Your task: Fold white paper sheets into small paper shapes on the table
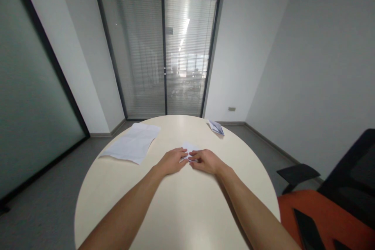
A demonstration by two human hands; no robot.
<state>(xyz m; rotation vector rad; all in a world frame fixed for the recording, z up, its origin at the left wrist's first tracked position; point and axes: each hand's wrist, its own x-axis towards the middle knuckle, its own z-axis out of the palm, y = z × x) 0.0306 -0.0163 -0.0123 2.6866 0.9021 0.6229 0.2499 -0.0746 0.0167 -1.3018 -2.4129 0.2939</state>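
A small piece of white paper [190, 146] lies on the round cream table [181, 211], partly covered by my fingers. My left hand [173, 161] is at its left edge, with the thumb and fingers closed on it. From the other side, my right hand [205, 160] holds the paper with bent fingers. The fingertips of both hands nearly meet over the middle of the sheet. The paper's near part is hidden under the fingers, so its folds cannot be made out.
A larger, slightly creased white sheet [131, 142] lies on the table's left side. Near the far right edge rests a folded, printed paper piece [216, 127]. An office chair with an orange seat [322, 211] stands at the right, a dark flat object [309, 228] on it.
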